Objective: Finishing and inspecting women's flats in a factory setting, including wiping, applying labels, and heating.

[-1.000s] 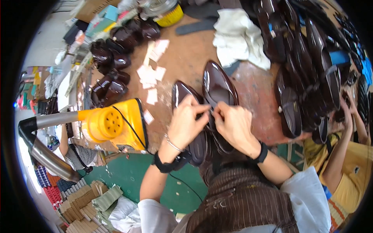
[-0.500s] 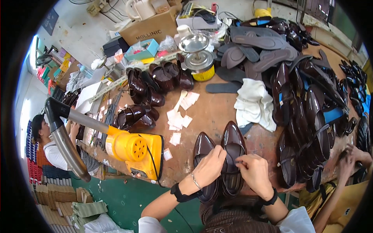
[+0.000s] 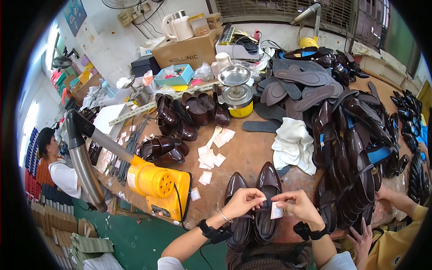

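Two glossy dark brown pointed shoes stand side by side at the table's near edge, toes pointing away: a left shoe [image 3: 237, 182] and a right shoe [image 3: 269, 176]. Over the opening of the right shoe, my left hand [image 3: 243, 202] is closed in a pinch; what its fingertips hold, if anything, is too small to make out. Close beside it, my right hand [image 3: 297, 208] pinches a small white printed card [image 3: 276, 210] between thumb and fingers, above the same shoe's insole. Dark bands circle both my wrists.
A yellow blower [image 3: 157, 182] with a bent metal pipe stands left. Small paper cards [image 3: 208, 157] lie mid-table near several brown shoes [image 3: 164, 150]. A white cloth [image 3: 293, 146], grey insoles [image 3: 301, 76] and piled shoes [image 3: 344, 157] fill the right. Another person's hand [image 3: 362, 243] is at right.
The view has tilted up. A small white card now shows in my right hand. My hands have lifted slightly off the right shoe, and the other person's hands at right have separated.
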A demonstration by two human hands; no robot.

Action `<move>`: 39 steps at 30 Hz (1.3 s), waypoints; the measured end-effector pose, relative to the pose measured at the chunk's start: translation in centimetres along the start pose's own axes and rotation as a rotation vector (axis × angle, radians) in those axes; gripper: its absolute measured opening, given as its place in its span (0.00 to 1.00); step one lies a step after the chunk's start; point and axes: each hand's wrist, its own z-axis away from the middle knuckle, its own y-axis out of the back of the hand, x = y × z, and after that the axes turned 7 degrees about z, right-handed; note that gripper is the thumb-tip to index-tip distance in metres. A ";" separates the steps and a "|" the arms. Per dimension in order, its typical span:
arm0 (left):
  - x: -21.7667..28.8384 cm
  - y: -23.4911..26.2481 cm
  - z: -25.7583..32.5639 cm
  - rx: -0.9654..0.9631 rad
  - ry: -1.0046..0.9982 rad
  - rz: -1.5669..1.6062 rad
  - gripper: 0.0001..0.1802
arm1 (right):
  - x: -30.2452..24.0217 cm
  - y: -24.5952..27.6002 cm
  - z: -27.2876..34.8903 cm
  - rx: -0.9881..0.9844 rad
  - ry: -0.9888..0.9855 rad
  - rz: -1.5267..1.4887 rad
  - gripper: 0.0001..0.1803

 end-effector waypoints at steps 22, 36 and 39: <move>0.9 -1.4 1.1 0.168 -0.053 -0.125 0.10 | 1.0 -3.8 -0.6 0.345 0.222 0.429 0.09; 1.2 -2.4 1.4 0.192 -0.072 -0.156 0.07 | 1.6 -3.9 0.0 0.361 0.225 0.452 0.08; 1.2 -2.6 1.6 0.173 -0.083 -0.088 0.07 | 1.7 -3.9 0.2 0.354 0.221 0.433 0.06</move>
